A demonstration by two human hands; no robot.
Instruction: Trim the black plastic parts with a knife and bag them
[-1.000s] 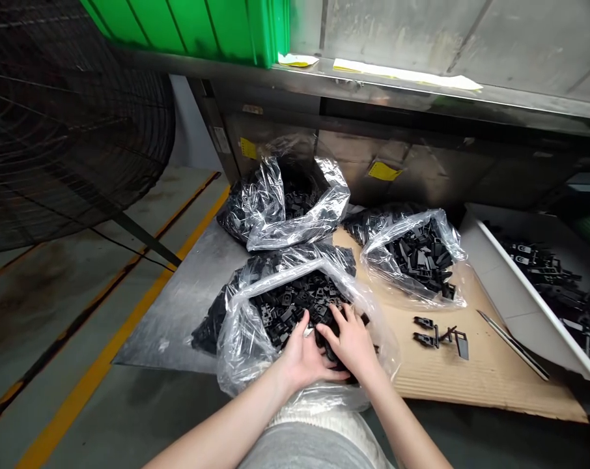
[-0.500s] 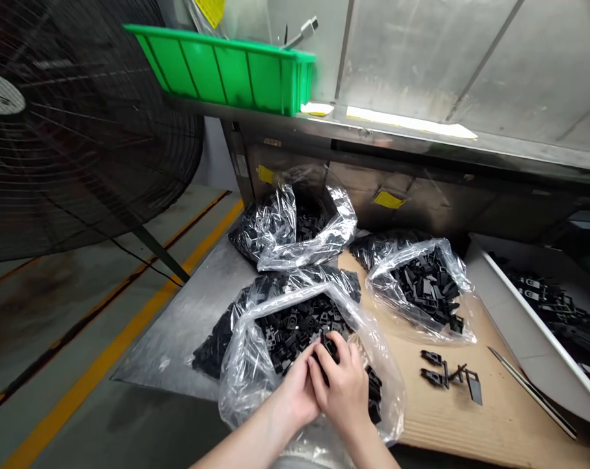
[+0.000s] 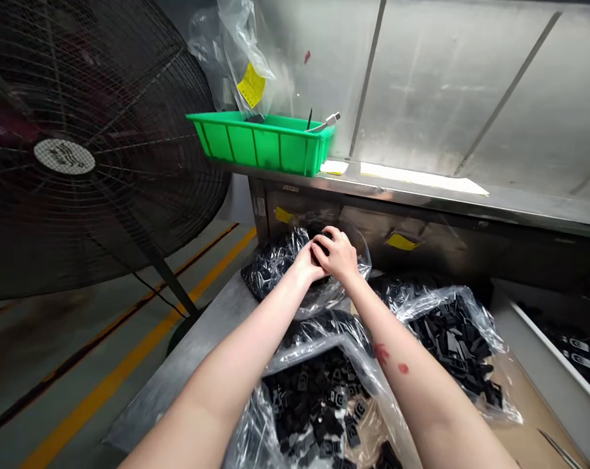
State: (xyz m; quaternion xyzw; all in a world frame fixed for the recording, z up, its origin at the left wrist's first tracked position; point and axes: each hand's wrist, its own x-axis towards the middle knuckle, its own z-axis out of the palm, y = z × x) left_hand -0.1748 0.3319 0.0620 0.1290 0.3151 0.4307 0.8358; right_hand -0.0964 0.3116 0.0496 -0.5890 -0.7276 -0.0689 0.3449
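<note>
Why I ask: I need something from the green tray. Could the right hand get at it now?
Probably yes: the right hand is just below the green tray, nothing between, though it grips black parts.

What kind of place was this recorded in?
Likely a factory workstation: clear bags of small black parts on a steel bench, a large caged fan, and yellow floor lines.

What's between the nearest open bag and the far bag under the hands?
Another clear bag of black parts, seen in the head view.
</note>
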